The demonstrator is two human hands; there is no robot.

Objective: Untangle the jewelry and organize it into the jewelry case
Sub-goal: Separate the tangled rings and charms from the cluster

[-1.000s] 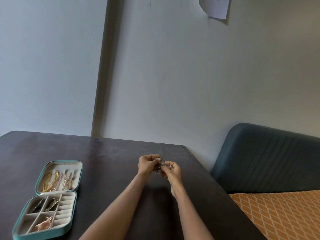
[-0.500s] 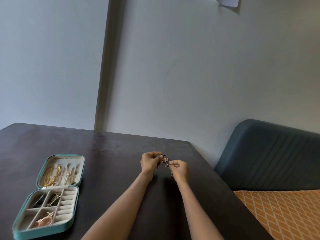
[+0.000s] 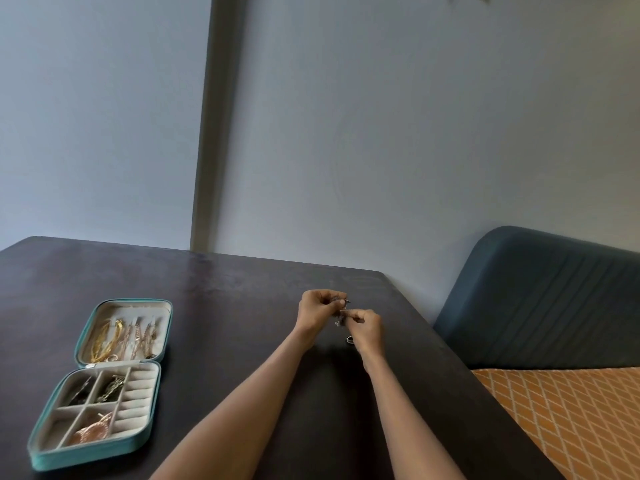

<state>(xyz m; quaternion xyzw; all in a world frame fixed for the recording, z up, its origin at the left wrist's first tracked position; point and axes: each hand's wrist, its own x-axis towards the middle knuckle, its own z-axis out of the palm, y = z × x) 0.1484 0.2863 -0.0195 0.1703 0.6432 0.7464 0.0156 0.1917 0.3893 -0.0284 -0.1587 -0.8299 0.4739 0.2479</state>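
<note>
Because the knot has to be worked loose from two sides at once, both hands are raised a little above the table [image 3: 242, 306] with their fingertips nearly meeting: the left hand [image 3: 317, 306] curls its fingers and thumb round a small dark tangle of jewelry [image 3: 340, 311], and the right hand [image 3: 367, 329], just beside and slightly nearer the person, pinches a strand of it, probably to draw it out of the clump. A short length hangs down between the two hands, too fine to tell what kind of piece it is. Something like a small ring [image 3: 350, 339] lies on the table just under the right hand, perhaps already freed. Well off to the left of the left hand the jewelry case [image 3: 86, 455] lies open and flat, so a freed piece can go straight in; its lid holds gold chains and several compartments are filled.
</note>
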